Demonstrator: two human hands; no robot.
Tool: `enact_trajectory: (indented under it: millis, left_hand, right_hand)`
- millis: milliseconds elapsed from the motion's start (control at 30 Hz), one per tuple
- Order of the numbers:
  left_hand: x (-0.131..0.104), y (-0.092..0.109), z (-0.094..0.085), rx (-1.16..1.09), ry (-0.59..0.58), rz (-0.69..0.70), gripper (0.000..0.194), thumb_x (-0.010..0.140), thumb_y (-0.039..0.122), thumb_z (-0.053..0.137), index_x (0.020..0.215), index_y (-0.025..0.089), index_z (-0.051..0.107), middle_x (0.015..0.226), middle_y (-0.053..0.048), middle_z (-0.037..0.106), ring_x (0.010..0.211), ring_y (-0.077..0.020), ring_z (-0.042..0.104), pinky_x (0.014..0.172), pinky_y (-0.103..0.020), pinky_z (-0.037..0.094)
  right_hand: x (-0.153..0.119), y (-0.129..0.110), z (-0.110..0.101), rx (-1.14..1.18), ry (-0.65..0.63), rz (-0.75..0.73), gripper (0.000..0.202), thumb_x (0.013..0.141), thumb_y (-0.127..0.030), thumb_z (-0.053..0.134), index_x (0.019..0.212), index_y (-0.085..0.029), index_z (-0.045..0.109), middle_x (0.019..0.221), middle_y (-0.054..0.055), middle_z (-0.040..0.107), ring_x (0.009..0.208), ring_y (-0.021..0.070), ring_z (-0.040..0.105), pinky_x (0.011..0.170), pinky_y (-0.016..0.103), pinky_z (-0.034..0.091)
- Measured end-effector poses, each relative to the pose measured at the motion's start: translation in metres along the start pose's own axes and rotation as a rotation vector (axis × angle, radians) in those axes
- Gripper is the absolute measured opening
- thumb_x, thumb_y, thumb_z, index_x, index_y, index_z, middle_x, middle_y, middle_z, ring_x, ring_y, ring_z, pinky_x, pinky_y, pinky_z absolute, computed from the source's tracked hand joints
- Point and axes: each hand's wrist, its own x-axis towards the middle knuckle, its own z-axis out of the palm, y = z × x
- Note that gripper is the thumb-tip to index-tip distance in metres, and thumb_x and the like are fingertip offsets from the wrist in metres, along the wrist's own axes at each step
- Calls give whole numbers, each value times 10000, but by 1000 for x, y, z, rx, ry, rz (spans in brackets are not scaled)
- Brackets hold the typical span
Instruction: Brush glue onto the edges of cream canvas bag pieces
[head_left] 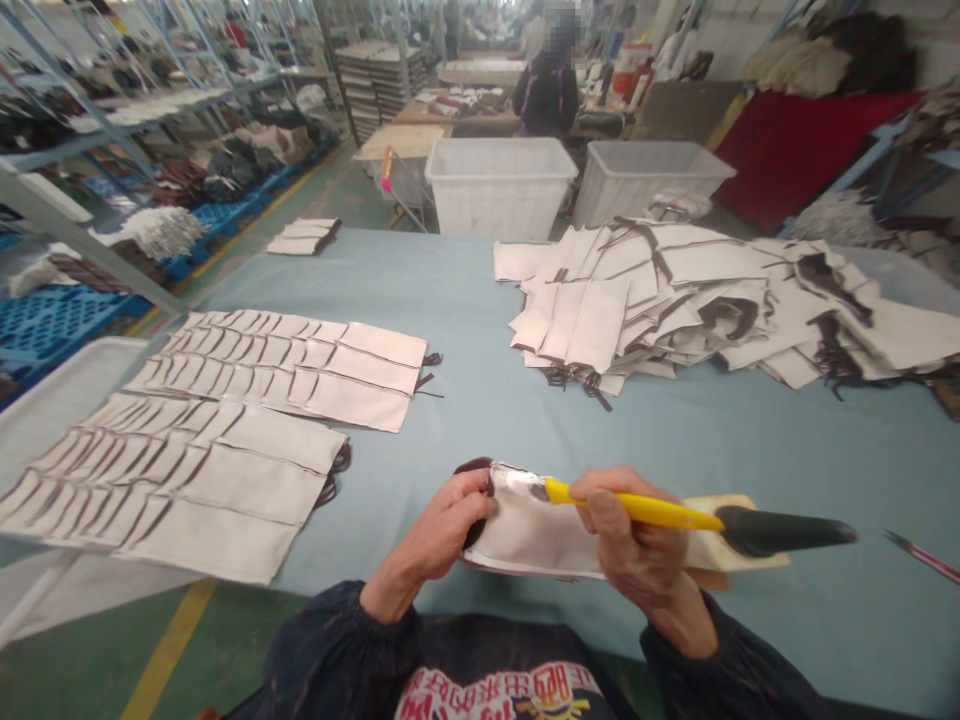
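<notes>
Cream panel (532, 532) runs from the left hand (450, 522), gripping its end, beneath the right hand (637, 540), curled around a yellow tool (686, 515).

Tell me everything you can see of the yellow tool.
The yellow tool is long and slim, with a smooth, bright yellow shaft that looks like plastic and a dark, tapering end, perhaps a rubbery grip. It lies nearly level across the view, dark end to the right. The right hand grips it by the shaft. Its small, dark working end is at the upper left part of the cream panel; it is too blurred to tell its kind.
</notes>
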Motion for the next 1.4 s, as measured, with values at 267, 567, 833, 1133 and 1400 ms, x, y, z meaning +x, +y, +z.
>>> enact_trajectory:
  millis: [267, 567, 833, 1133, 1400]
  left_hand:
    - [1, 0, -1, 10, 9, -3, 194, 695, 274, 604, 826, 148, 672, 730, 16, 626, 648, -113, 488, 599, -229, 354]
    - [-5, 4, 1, 453, 86, 254, 150, 877, 253, 477, 796, 183, 581, 764, 6, 575, 718, -145, 516, 676, -268, 393]
    - [-7, -24, 2, 1200, 121, 1018, 253, 957, 45, 399, 824, 229, 510, 721, -23, 597, 680, -187, 509, 643, -323, 380]
    - [-3, -51, -4, 1376, 125, 974, 254, 933, 56, 404, 790, 225, 528, 750, -64, 650, 720, -227, 543, 690, -359, 420]
    - [3, -53, -5, 1357, 168, 997, 229, 929, 55, 407, 889, 200, 578, 768, -70, 657, 729, -234, 545, 707, -357, 425]
  right_hand:
    - [0, -3, 3, -18, 17, -23, 287, 1060, -355, 556, 861, -239, 728, 684, 13, 702, 501, 144, 589, 496, 268, 487]
    - [-2, 0, 9, 173, 238, 29, 205, 1056, -308, 597, 907, -216, 705, 583, -52, 584, 449, 105, 530, 461, 216, 452]
    - [-3, -25, -16, 222, 221, 210, 278, 1074, -335, 579, 867, -192, 697, 504, -77, 477, 394, 80, 441, 413, 190, 393]
    - [-11, -38, -11, -26, -61, 138, 284, 1034, -226, 519, 780, -206, 645, 587, -48, 633, 459, 85, 572, 433, 182, 412]
    - [-12, -34, -10, -127, 36, 73, 257, 1026, -195, 521, 805, -218, 650, 613, -60, 650, 488, 83, 609, 477, 172, 448]
